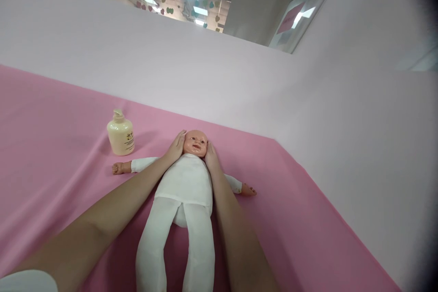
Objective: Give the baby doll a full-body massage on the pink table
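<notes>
- Pink cloth covers the surface under pale partitions.
- Baby doll lies face-up at centre, feet cut off below.
- Left hand and right hand, both flat and unclenched, cup its head.
- Pump bottle stands at ten o'clock, label unreadable.

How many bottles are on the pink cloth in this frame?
1. A cream pump bottle stands upright on the pink cloth, left of the doll and beyond its outstretched arm; nothing suggests another, though the forearms hide some cloth.
</notes>
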Motion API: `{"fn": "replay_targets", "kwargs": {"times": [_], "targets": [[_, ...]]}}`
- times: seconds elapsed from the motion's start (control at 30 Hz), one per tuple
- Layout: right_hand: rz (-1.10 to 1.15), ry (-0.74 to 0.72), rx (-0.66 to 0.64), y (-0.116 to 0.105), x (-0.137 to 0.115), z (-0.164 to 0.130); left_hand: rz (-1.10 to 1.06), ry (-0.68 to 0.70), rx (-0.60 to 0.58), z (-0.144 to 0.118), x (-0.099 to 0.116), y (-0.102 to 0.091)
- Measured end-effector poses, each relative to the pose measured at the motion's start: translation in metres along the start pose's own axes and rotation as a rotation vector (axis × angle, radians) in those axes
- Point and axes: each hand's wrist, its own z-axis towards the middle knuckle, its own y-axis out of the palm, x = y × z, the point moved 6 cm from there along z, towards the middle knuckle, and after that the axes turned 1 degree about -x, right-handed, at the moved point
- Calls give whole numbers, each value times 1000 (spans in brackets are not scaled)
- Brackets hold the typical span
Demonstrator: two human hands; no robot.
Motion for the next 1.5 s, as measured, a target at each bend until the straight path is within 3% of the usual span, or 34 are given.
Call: {"fn": "replay_targets", "kwargs": {"times": [0.23, 0.37, 0.53, 0.67, 0.87, 1.0, 1.17, 1.5], "targets": [[24, 52, -3, 1, 8, 8, 1, -5, 64, 6, -7, -9], [86, 102, 58, 3, 10, 9, 2, -7, 91, 6, -8, -11], [-73, 47, 65, 1, -12, -5, 87, 221, 56, -4, 18, -8], [-176, -27, -65, 5, -32, -18, 165, 374, -43, -10, 28, 0], [-168, -5, -226, 7, -34, -24, 113, 341, -139, -3, 13, 4], [-186, 30, -185, 3, -28, -22, 105, 348, -200, 2, 8, 5], [-171, -28, -125, 1, -27, -17, 56, 331, -190, 6, 1, 5], [-159, 157, -250, 3, -25, -23, -80, 232, -219, 6, -4, 4]]}}
